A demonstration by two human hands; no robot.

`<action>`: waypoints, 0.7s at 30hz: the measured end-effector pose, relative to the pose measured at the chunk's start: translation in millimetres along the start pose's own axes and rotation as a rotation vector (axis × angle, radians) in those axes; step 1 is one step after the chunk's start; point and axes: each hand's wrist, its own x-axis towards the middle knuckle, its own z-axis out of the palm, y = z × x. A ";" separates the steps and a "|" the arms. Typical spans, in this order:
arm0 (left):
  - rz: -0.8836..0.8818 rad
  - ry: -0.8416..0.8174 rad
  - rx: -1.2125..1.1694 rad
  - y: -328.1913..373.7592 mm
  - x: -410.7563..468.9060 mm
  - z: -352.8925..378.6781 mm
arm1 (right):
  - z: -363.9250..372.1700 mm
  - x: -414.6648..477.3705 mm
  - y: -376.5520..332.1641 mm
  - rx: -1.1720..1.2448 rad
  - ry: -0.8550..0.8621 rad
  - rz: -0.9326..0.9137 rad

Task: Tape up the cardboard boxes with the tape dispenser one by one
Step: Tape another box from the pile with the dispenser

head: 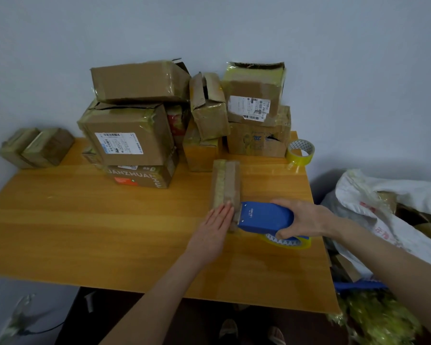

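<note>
Box (225, 185): small, on the table (85, 220), right of middle; tape strip along its top
Dispenser (265, 217): blue, its front edge at the box's near end
My right hand (306, 217): gripping the dispenser
My left hand (215, 226): fingers straight, flat against the box's near end
Behind: stacked boxes (135, 120); spare tape roll (300, 152) at the table's right edge

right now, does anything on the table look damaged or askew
Yes. The narrow box in the back pile leans askew with its flaps gaping, the labelled box beside it has a torn top edge, and the lower box under that has a ripped front.
</note>
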 end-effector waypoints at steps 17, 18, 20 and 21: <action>0.053 0.040 -0.057 -10.0 2.0 -1.5 | -12.6 -11.5 15.9 -0.215 -0.075 0.107; 0.056 0.031 -0.061 -9.8 2.1 -1.8 | -9.6 -7.9 12.0 -0.251 -0.078 0.118; 0.063 0.021 -0.067 -10.2 1.9 -2.5 | -4.8 0.6 1.0 -0.297 -0.087 0.127; 0.065 0.023 -0.068 -10.8 1.9 -2.3 | -2.3 5.5 -4.1 -0.313 -0.097 0.125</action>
